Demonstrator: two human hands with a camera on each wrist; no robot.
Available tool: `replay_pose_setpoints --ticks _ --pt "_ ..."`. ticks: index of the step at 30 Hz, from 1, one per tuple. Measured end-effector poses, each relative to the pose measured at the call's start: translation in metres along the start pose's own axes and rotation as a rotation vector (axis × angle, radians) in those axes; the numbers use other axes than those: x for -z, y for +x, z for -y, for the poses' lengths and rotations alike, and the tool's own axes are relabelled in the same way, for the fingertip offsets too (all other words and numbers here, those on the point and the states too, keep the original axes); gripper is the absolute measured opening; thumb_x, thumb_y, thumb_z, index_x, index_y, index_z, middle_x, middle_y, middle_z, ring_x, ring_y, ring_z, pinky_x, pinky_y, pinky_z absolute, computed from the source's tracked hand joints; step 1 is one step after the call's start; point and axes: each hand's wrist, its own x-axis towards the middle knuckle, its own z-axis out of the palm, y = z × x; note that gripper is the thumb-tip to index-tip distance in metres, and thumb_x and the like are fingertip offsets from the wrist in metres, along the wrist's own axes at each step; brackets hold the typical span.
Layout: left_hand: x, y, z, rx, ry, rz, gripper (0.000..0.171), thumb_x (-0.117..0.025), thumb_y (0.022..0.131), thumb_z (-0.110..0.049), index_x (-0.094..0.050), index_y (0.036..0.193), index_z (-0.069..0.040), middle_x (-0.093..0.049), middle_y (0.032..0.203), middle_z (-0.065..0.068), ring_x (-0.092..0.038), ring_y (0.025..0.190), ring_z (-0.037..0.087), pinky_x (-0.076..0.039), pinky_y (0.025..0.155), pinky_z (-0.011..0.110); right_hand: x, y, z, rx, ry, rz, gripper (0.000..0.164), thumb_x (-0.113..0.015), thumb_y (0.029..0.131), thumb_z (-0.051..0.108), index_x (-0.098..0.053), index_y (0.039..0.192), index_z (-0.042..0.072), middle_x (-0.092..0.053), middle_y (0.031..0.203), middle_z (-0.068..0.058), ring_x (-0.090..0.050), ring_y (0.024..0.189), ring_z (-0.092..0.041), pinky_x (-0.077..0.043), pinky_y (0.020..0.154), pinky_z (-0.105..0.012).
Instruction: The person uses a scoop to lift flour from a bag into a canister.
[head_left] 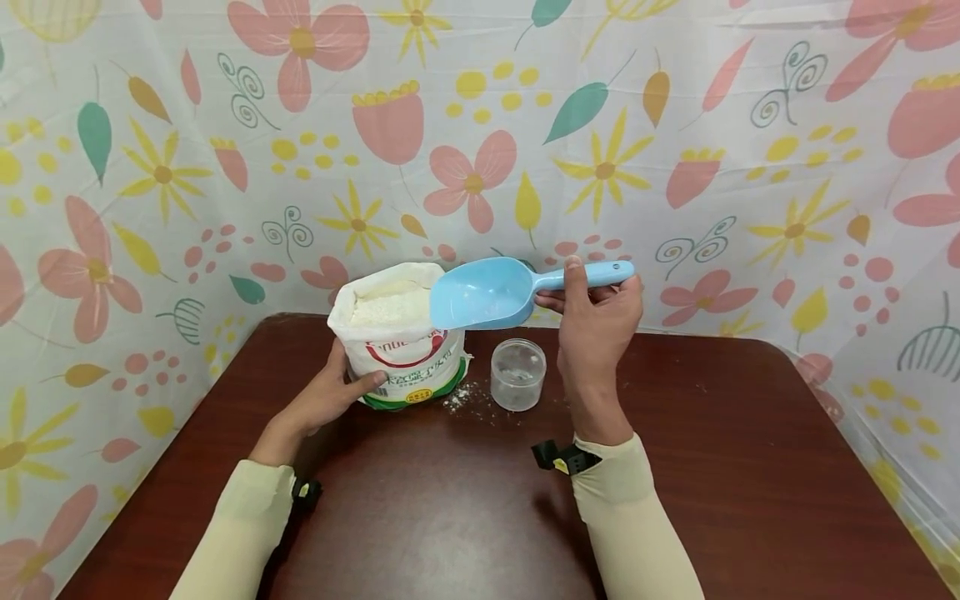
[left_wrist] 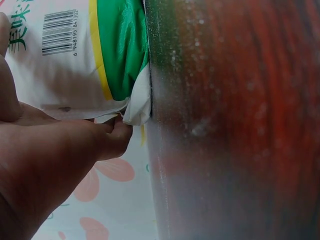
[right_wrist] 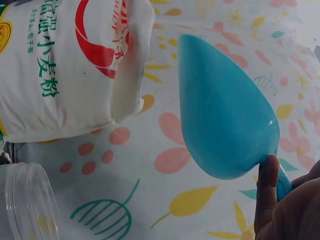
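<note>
A white flour bag [head_left: 408,367] stands open at the top, with white flour [head_left: 393,308] inside. My left hand [head_left: 327,396] grips its left side, thumb across the front and fingers around the side; in the left wrist view the fingers [left_wrist: 117,137] are at the bag's lower corner. By its handle, my right hand [head_left: 600,333] holds a light blue scoop [head_left: 487,292], whose tip overlaps the bag's right rim in the head view. White specks show in the scoop's bowl. The right wrist view shows the scoop's smooth underside [right_wrist: 225,115] beside the bag's mouth.
A clear round plastic container [head_left: 517,375], open at the top, stands right of the bag, with some white residue inside. Spilled flour [head_left: 461,398] lies between them on the dark brown table [head_left: 450,517]. A flower-patterned cloth [head_left: 480,108] hangs close behind.
</note>
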Motion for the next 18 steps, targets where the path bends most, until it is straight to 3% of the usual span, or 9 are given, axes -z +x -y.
replay_pose_setpoints --ticks 11,18 --pt "0.0 0.001 0.003 0.005 -0.028 0.006 0.095 -0.073 0.103 -0.028 0.0 0.164 -0.025 -0.028 0.162 0.013 -0.025 0.153 0.037 -0.023 0.12 0.068 -0.012 -0.005 -0.005 0.033 0.014 -0.011 0.031 -0.074 0.1 0.01 -0.05 0.111 -0.005 -0.072 0.087 -0.029 -0.076 0.064 -0.028 -0.063 0.064 -0.042" --pt "0.0 0.001 0.003 -0.004 -0.02 0.007 0.094 -0.073 0.103 -0.028 -0.001 0.163 -0.024 -0.028 0.162 0.013 -0.028 0.152 0.037 -0.026 0.119 0.068 -0.021 -0.009 -0.011 0.03 -0.018 0.006 0.029 -0.074 0.101 0.011 -0.05 0.112 -0.001 -0.07 0.087 -0.025 -0.076 0.064 -0.025 -0.063 0.065 -0.039"
